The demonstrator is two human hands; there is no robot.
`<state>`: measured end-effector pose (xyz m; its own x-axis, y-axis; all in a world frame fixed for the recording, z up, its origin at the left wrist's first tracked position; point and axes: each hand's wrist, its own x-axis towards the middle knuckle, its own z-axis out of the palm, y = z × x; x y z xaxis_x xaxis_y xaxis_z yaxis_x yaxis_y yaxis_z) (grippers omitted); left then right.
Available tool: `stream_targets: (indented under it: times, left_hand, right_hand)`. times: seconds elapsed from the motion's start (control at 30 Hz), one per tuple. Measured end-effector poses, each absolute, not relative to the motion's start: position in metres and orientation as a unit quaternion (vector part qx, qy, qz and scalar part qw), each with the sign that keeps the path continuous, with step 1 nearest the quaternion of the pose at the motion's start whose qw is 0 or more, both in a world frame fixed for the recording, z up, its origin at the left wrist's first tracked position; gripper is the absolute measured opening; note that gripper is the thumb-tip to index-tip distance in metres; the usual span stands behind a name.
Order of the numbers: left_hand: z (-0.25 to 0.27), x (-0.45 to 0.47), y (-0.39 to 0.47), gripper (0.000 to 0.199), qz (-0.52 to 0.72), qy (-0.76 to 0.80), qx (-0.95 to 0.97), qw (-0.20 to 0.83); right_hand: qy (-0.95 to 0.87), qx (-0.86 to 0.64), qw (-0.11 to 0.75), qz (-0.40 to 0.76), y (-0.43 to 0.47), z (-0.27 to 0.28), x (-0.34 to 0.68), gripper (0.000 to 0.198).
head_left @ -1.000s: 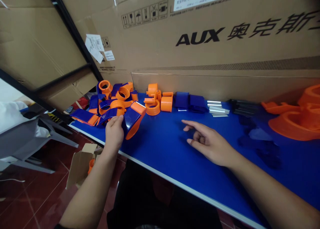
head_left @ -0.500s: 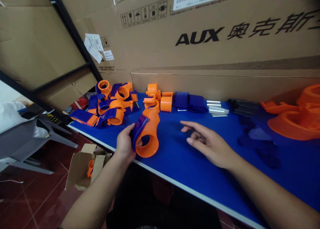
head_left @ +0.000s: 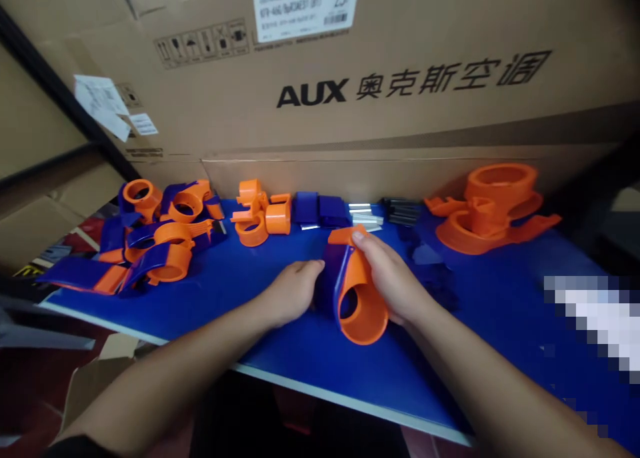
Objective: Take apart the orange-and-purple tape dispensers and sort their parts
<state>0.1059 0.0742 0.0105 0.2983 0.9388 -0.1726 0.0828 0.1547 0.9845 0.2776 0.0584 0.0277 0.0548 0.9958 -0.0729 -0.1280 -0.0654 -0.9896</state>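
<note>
An orange-and-blue tape dispenser (head_left: 364, 315) is held above the table, its round hub toward me. My right hand (head_left: 395, 271) is closed around its orange side, the thumb on top near the front end. My left hand (head_left: 295, 291) grips the blue side, its thumb at the blue edge and its fingertips hidden behind the dispenser. Further back lie blue plastic pieces (head_left: 320, 209), silver metal strips (head_left: 366, 217) and dark strips (head_left: 401, 211).
Several assembled tape dispensers (head_left: 170, 261) are heaped on the left of the blue table (head_left: 240, 318). Orange parts (head_left: 253, 228) sit behind, with larger orange parts (head_left: 500, 185) stacked at right. A big carton (head_left: 215, 111) stands along the back. An open box (head_left: 95, 371) is at lower left.
The view has turned right. The tape dispenser has moved right with my left hand, and my right hand, empty and apart before, has closed on it.
</note>
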Motion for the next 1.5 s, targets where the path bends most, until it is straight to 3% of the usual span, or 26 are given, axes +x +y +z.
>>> stream_targets:
  times: [0.1, 0.2, 0.4, 0.6, 1.03, 1.5]
  left_hand:
    - [0.019, 0.107, 0.101, 0.038, 0.249, 0.452, 0.639, 0.570]
    - [0.021, 0.111, 0.108, 0.036, 0.243, 0.430, 0.716, 0.494]
    - [0.006, 0.107, 0.094, 0.007, 0.375, 0.406, 0.780, 0.295]
    - [0.009, 0.096, 0.097, 0.011, 0.470, 0.252, 0.831, 0.160]
    - [0.008, 0.101, 0.093, 0.005, 0.434, 0.173, 0.879, 0.100]
    - [0.002, 0.109, 0.083, 0.019, 0.332, 0.233, 0.914, 0.000]
  right_hand:
    - [-0.427, -0.516, 0.523, 0.526, 0.060, 0.028, 0.284, 0.044]
    - [-0.418, -0.548, 0.507, 0.517, 0.059, 0.027, 0.285, 0.044]
    - [-0.454, -0.550, 0.488, 0.502, 0.060, 0.027, 0.284, 0.038]
    - [-0.530, -0.520, 0.451, 0.495, 0.061, 0.027, 0.285, 0.027]
    - [-0.532, -0.518, 0.409, 0.531, 0.055, 0.025, 0.279, 0.031]
    - [-0.572, -0.566, 0.350, 0.480, 0.053, 0.023, 0.280, 0.026]
